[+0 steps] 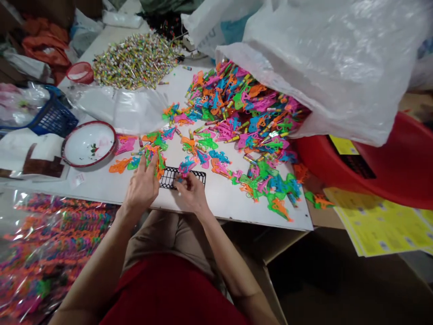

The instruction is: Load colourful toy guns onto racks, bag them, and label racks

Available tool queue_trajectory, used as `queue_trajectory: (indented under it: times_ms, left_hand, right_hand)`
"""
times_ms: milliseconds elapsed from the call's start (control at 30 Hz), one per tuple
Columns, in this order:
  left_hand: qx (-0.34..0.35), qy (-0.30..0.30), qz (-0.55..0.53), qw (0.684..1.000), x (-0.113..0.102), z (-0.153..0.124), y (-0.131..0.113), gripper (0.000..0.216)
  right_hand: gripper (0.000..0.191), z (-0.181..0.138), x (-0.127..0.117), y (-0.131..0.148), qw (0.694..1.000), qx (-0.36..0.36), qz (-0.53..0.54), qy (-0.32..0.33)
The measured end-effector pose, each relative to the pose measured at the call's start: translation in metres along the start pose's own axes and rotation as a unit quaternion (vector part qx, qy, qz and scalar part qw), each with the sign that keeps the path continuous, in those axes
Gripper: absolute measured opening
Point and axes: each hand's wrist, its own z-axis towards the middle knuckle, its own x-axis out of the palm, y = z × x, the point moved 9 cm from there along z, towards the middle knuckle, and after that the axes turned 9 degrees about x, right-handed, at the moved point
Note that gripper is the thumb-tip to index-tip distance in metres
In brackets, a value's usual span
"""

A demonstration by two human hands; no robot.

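Note:
My left hand [142, 185] rests on the white table [219, 198] with its fingers stretched over a small cluster of orange and green plastic toy pieces [153, 155]. My right hand [192, 192] is curled at the near edge of a black plastic grid tray [169, 177], its fingers pinching a pink and blue toy piece [185, 168]. A big heap of bright toy pieces [243, 113] spills across the table from a large clear plastic bag [324, 63] at the right.
A white bowl with a red rim [88, 143] sits left of my hands. A pile of small wrapped sticks [135, 61] lies at the far side. A blue basket [54, 118], a red tub [389, 167] and yellow sheets [382, 223] surround the table.

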Motion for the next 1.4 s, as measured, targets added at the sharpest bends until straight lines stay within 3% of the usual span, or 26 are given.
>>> queue_trajectory:
  times_ms: [133,333,567,800,933,1067,1233,1400]
  left_hand:
    - [-0.008,0.008,-0.003,1.000,0.001,0.001,0.001,0.065]
    - [-0.001,-0.002,-0.006,1.000,0.004,0.001,0.001,0.064]
    - [-0.013,0.002,-0.005,1.000,0.004,0.002,0.002,0.064]
    - [0.052,0.067,-0.035,0.996,0.005,0.001,0.009,0.086]
    - [0.075,0.044,-0.054,0.995,0.006,0.001,0.009,0.102]
    - [0.024,-0.016,-0.024,0.999,0.004,-0.001,0.007,0.079]
    - [0.012,-0.043,0.004,0.999,0.006,-0.003,0.004,0.064]
    - [0.033,-0.051,0.001,0.998,0.005,-0.004,0.001,0.064]
  right_hand:
    - [0.012,0.001,0.028,0.001,0.996,-0.022,-0.088,0.014]
    - [0.015,-0.008,0.048,0.003,0.959,-0.124,-0.255,-0.013]
    - [0.017,-0.008,0.063,0.020,0.902,-0.107,-0.415,0.053]
    - [0.018,-0.006,0.068,0.027,0.899,-0.112,-0.420,0.055]
    - [0.019,-0.008,0.069,0.029,0.898,-0.118,-0.419,0.054]
    - [0.024,-0.009,0.067,0.027,0.897,-0.133,-0.420,0.044]
    - [0.025,-0.007,0.065,0.023,0.905,-0.153,-0.385,0.093]
    - [0.015,0.016,0.022,0.037,0.915,-0.167,-0.324,0.171]
